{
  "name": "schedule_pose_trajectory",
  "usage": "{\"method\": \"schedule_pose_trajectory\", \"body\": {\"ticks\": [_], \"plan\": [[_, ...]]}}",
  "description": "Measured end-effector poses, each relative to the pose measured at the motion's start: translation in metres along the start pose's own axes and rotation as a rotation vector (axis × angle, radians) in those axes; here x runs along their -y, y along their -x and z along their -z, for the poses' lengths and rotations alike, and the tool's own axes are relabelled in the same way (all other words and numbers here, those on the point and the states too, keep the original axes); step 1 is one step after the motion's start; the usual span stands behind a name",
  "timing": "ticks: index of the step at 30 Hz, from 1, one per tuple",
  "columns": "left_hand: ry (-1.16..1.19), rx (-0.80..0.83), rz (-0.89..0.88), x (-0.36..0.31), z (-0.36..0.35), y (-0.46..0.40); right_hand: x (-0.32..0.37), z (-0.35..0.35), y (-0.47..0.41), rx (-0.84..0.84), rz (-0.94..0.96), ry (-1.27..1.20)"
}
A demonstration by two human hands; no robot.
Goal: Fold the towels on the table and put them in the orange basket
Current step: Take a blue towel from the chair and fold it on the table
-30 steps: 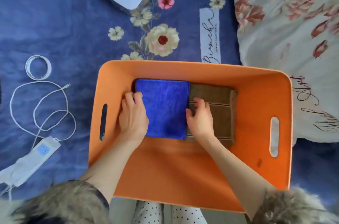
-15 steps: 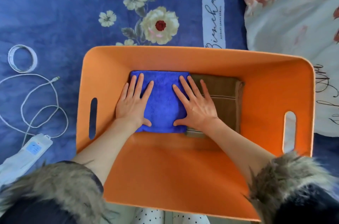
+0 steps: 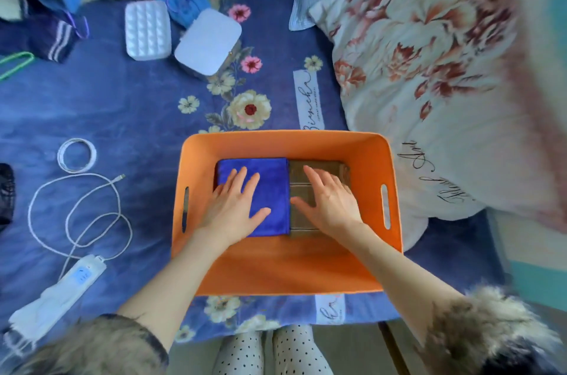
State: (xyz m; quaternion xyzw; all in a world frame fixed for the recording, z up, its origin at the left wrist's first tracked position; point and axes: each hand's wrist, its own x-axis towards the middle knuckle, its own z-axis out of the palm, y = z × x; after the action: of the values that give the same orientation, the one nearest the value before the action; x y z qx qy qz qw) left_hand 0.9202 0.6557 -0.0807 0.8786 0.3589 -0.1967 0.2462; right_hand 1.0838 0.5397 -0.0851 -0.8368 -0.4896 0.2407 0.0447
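Two folded towels are lying side by side inside the orange rectangular basket [image 3: 362,267]: a blue plush towel [image 3: 270,178] by its left wall, a brown striped towel [image 3: 306,218] touching it. No loose towel is showing outside the basket, so the task is looking nearly finished. The left hand [image 3: 233,205] is pressing flat, fingers straight, gripping nothing, on the blue one; the right hand [image 3: 331,202] likewise on the brown.

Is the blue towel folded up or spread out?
Folded. The blue towel is a neat small rectangle lying flat in the orange basket, beside the brown towel.
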Motion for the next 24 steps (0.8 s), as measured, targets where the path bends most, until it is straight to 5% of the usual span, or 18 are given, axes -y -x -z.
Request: {"method": "schedule_pose_trajectory", "body": {"ticks": [10, 24], "plan": [[-0.021, -0.211, -0.350, -0.079, 0.081, 0.076, 0.008, 0.118, 0.137, -0.319, -0.269, 0.087], [-0.264, -0.166, -1.262, -0.227, 0.085, 0.187, 0.064, 0.109, 0.422, -0.706, -1.151, 0.034]]}}
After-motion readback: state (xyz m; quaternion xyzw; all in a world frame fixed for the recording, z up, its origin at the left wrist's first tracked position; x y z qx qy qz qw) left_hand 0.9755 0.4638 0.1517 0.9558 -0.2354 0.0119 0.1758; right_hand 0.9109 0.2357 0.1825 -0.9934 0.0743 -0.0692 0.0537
